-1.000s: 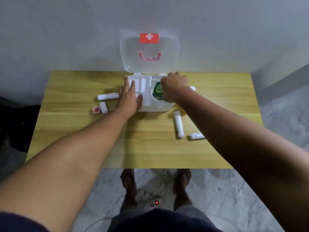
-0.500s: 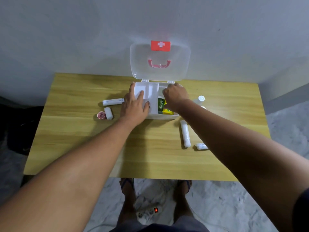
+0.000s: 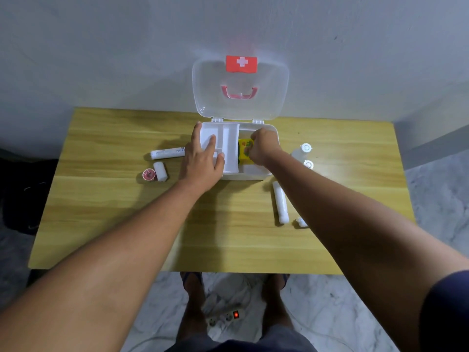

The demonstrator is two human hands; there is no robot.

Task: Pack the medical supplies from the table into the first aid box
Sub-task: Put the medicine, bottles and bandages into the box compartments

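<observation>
The first aid box (image 3: pixel 253 175) sits open near the back edge of the wooden table (image 3: pixel 127 224), its clear lid (image 3: pixel 215 97) standing up against the wall with the red cross sticker and pink handle showing. The left hand (image 3: pixel 203 163) is lying flat with the fingers spread over the left side of the box, pressing on the white divider tray (image 3: pixel 229 148) inside, not gripping anything as far as I can see. The right hand (image 3: pixel 262 148) is down in the right-hand compartment with its fingers curled around a yellow packet (image 3: pixel 245 148) that has some green print on it, so the packet is already inside the box, right under that hand.

Everything else is on the table around the box. Left of the left hand there's a long bandage roll (image 3: pixel 167 153), and nearer the person a short white roll (image 3: pixel 160 171) touching a little pink tape roll (image 3: pixel 148 174). On the right side, two white bottles (image 3: pixel 304 151) stand just beside the box, partly washed out by glare. In front of the box, a long white tube (image 3: pixel 280 201) lies next to the right forearm, and a small white piece (image 3: pixel 301 221) peeks out from behind that arm, too hidden to say what it is.
</observation>
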